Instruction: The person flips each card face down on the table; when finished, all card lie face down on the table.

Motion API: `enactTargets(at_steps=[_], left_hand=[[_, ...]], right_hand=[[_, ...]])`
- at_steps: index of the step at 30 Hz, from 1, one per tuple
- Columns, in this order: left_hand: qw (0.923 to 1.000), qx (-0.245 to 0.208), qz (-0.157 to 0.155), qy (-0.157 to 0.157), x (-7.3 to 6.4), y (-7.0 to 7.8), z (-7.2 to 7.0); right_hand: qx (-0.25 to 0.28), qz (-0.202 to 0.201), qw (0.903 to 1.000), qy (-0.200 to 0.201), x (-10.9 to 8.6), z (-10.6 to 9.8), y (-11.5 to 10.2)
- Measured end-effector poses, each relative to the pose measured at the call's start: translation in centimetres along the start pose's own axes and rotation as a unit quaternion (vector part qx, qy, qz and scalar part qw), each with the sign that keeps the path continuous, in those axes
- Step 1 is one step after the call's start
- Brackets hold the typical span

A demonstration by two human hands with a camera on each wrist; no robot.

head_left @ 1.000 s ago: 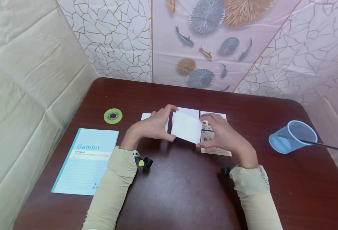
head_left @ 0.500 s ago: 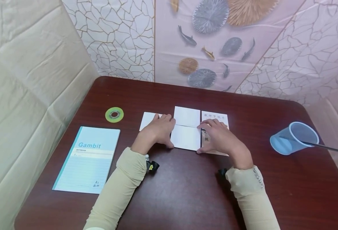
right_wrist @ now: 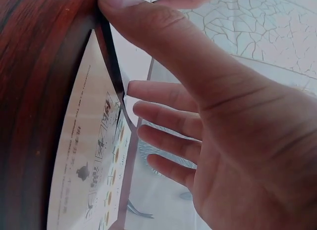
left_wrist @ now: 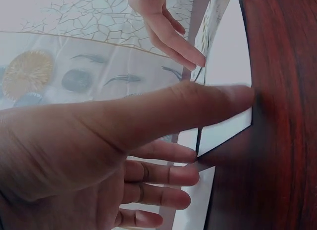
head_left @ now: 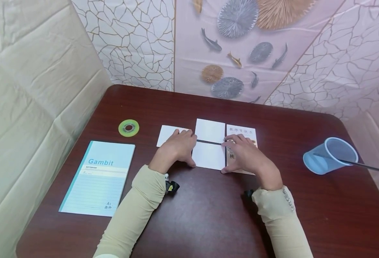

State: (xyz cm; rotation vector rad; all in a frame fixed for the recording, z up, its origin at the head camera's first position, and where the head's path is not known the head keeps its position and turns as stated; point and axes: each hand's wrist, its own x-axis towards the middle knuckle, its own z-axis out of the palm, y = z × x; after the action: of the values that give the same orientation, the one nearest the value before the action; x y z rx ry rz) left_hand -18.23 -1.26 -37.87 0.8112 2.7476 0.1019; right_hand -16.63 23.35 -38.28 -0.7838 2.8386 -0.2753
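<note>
A blank white card [head_left: 208, 155] lies in the front row, between both hands. My left hand [head_left: 178, 146] grips its left side, thumb at the near corner and index finger at the far one. On the right side my right hand [head_left: 245, 152] does the same; the other fingers are spread over the printed cards. Behind lies a second white card [head_left: 210, 130], with a narrow dark gap between the two. A third white card [head_left: 170, 134] is partly under my left hand in the head view. Of the printed cards, the back one [head_left: 241, 129] shows handwritten characters; the front one [right_wrist: 81, 150] is beige.
On the left lie a Gambit notebook [head_left: 99, 179] and a green ring-shaped disc [head_left: 128, 128]. A translucent blue cup [head_left: 318, 159] lies tipped on the right, a black stick [head_left: 365, 165] poking out. Patterned cloth [head_left: 231, 53] hangs behind the dark red table [head_left: 205, 211].
The front white card, held up and tilted a second ago, now lies flat before the back one. Both hands came down with it. A gap between the two cards has widened slightly.
</note>
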Motion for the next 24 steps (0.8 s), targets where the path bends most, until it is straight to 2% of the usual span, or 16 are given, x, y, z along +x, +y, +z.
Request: enactTargets(at_steps=[2,5,10,14,17,20,24], left_hand=[[1.0000,0.000,-0.005,0.003,0.2,0.2,-0.4],[0.9997,-0.002,-0.007,0.022,0.5,0.5,-0.9],[0.9983,-0.005,0.022,0.054,1.4,1.3,-1.1],[0.9950,-0.028,0.043,0.085,2.1,1.9,-0.7],[0.9908,-0.041,0.044,0.122,2.6,2.2,-0.2],[0.9871,-0.050,0.040,0.147,3.8,2.5,0.1],[0.9859,-0.078,0.040,0.143,6.8,2.9,0.0]], right_hand=[[0.011,0.002,0.9999,0.007,-0.2,-0.4,0.5],[0.037,0.015,0.9990,0.021,-0.7,-1.3,1.8],[0.057,0.064,0.9951,0.048,-2.5,-2.8,5.9],[0.069,0.098,0.9916,0.047,-3.6,-2.5,9.7],[0.089,0.111,0.9893,0.033,-3.8,-1.7,12.1],[0.110,0.115,0.9868,0.032,-3.4,-1.3,13.5],[0.120,0.112,0.9857,0.038,-2.1,-1.3,13.5]])
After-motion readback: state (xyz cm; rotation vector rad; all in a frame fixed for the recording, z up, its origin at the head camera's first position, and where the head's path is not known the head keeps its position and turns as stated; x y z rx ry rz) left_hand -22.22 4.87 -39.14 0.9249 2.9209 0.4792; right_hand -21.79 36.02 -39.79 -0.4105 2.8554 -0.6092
